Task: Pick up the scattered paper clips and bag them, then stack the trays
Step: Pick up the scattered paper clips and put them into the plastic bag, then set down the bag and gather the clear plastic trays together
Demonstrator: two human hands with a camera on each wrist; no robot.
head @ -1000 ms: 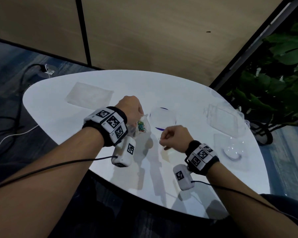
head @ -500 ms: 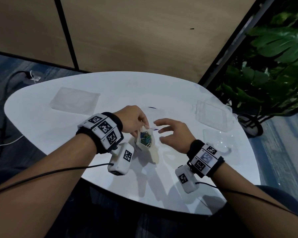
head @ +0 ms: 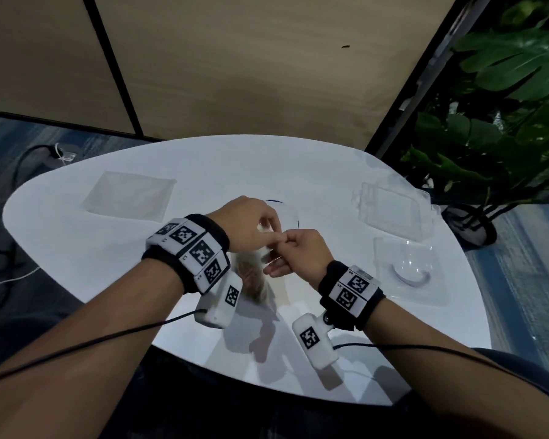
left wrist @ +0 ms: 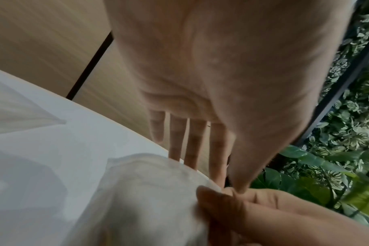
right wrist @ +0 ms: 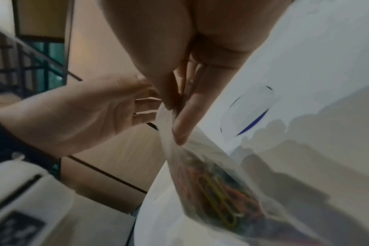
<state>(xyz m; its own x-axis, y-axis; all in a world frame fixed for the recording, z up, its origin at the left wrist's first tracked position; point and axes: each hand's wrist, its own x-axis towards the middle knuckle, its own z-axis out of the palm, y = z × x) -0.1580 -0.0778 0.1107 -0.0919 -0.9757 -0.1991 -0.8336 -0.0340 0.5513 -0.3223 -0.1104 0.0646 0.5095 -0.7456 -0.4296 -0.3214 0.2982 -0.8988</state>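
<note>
A small clear bag [head: 252,277] hangs just above the white table [head: 203,166], blurred in the head view. Coloured paper clips [right wrist: 221,188] fill its lower part in the right wrist view. My left hand [head: 271,237] holds the bag's top edge between thumb and forefinger, its other fingers straight in the left wrist view. My right hand [head: 282,245] pinches the same top edge [right wrist: 171,106] right beside it, so the two hands touch. The bag [left wrist: 147,191] bulges below them. A round clear tray with a blue rim [head: 287,213] lies just behind the hands.
A rectangular clear tray [head: 393,210] sits at the right rear, and a second clear tray [head: 406,267] with a round dished centre sits nearer. A flat clear bag [head: 130,194] lies at the left rear. A large plant [head: 504,122] stands beyond the table's right edge.
My right hand, spread open beside the bag half a second ago, has come in and now pinches the bag's top next to my left hand. The bag swings blurred.
</note>
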